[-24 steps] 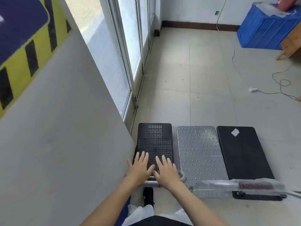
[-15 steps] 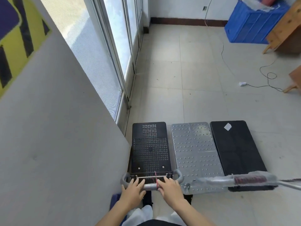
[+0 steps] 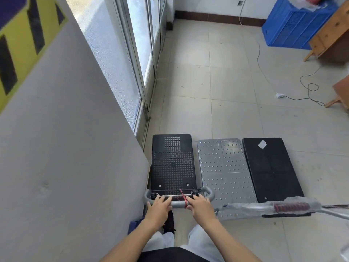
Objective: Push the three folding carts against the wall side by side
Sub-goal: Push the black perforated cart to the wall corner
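Note:
Three folding carts stand side by side on the tiled floor. The black perforated cart point(image 3: 172, 161) is leftmost, right beside the grey wall point(image 3: 75, 148). The silver studded cart point(image 3: 225, 173) is in the middle and the plain black cart point(image 3: 270, 167) is on the right. My left hand point(image 3: 158, 206) and my right hand point(image 3: 200, 207) both grip the grey handle point(image 3: 208, 192) of the perforated cart. A plastic-wrapped handle point(image 3: 283, 207) crosses over the near ends of the other two carts.
A glass door and window frame point(image 3: 143, 59) runs along the left beyond the wall. A blue crate point(image 3: 294, 23) and wooden furniture point(image 3: 332, 35) stand at the far right. A black cable point(image 3: 309, 87) with a white plug lies on the floor.
My hands have drawn back from the perforated deck to its handle and closed on it. The cart's deck now lies a little farther from me.

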